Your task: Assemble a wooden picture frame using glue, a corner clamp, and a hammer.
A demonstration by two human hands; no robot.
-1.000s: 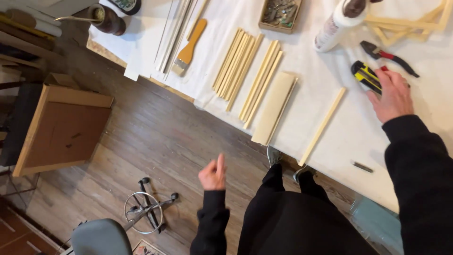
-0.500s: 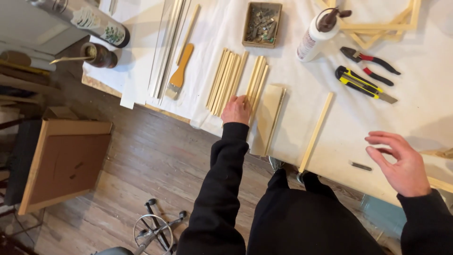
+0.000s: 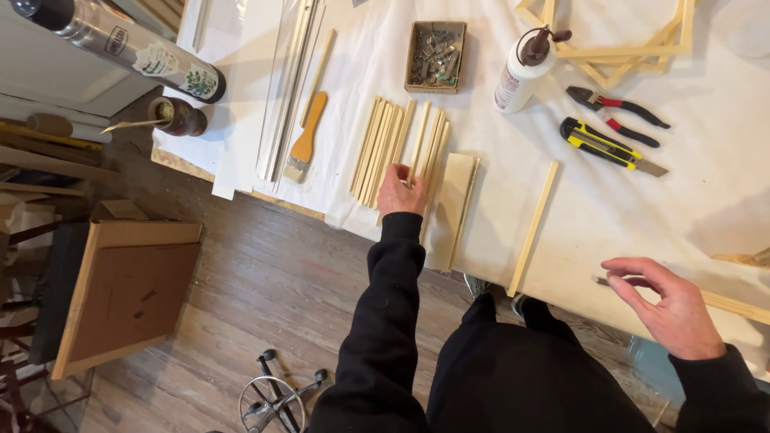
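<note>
Seemingly mid-sort, the left hand (image 3: 403, 191) rests fingertips on a bundle of thin wooden strips (image 3: 393, 148) lying side by side on the white-covered table (image 3: 609, 216), pinching none of them clear. The right hand (image 3: 670, 305) hovers half-curled and empty above the table's near edge. One loose strip (image 3: 533, 228) lies apart, beside a flat board (image 3: 453, 204). Beyond sit a glue bottle (image 3: 521, 72), a knife (image 3: 609, 146), pliers (image 3: 613, 106) and joined frames (image 3: 618, 48); most strips look unassembled.

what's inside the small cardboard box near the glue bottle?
The small cardboard box is open-topped and holds a heap of small grey metal pieces, too small to identify. The box floor is covered by them. The glue bottle stands beside it, on the white sheet.
</note>
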